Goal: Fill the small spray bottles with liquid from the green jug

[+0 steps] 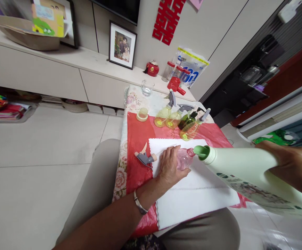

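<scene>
My left hand (168, 167) is wrapped round a pink clear bottle (184, 159), which is over the white cloth (192, 194). My right hand (296, 166) grips the handle of a large pale-green jug (247, 159), tipped on its side. The jug's green spout (201, 151) meets or nearly meets the pink bottle's mouth; whether liquid is flowing I cannot tell. A grey spray head (146, 158) with a peach-coloured trigger lies left of my left hand. Near the cloth's far edge stand yellowish spray bottles (162, 116) and a dark green pump bottle (187, 121).
A pale cap (142, 114) and a glass cup (147, 87) sit on the table's left side. Behind are a red sprayer part (174, 84), glass jars with red lids (168, 71) and a plastic pack (192, 66). A cabinet (49, 73) borders the far side.
</scene>
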`<state>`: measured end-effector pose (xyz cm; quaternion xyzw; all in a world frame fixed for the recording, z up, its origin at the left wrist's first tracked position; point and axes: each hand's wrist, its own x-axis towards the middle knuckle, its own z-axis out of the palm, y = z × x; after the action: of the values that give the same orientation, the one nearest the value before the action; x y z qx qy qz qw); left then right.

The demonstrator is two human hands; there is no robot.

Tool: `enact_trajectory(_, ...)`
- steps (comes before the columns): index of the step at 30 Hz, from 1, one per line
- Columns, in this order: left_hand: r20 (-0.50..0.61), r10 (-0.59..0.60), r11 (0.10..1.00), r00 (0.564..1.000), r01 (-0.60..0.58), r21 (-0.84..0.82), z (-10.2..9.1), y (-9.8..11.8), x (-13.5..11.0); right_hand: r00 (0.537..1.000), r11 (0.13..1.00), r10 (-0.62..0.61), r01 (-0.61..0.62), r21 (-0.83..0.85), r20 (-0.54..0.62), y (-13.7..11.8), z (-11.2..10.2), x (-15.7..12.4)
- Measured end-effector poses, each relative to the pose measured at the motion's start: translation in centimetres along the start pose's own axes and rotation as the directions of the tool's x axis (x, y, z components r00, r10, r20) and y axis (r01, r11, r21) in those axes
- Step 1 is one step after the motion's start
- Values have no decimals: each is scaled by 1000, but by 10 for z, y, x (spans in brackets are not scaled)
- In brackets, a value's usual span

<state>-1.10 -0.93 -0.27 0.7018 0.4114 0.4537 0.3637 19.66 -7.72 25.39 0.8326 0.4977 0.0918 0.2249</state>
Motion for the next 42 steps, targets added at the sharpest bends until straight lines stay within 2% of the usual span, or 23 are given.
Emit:
enact_trajectory(11, 9, -10, 1000, 1000, 10, 2, 0, 0, 0, 1000, 999, -7, 7, -50, -5, 1, 0, -2)
enact_trajectory(30, 14, -18, 1000, 1000, 18, -6, -1, 2, 0, 999, 999, -25, 24, -39, -41, 10, 9, 2)
enact_trajectory(33, 18, -16, 1000, 1000, 16, -5, -2, 3, 0, 998, 998, -35, 32, -46, -60, 10, 8, 2)
enact_trajectory(38, 15, -15, 1000, 1000, 15, -12, -3, 3, 0, 999, 999, -41, 40, -30, -7, 3, 0, -1)
enact_trajectory(42, 2, -8, 1000, 1000, 8, -17, -3, 3, 0, 999, 998, -36, 35, -56, -21, 1, -2, -1)
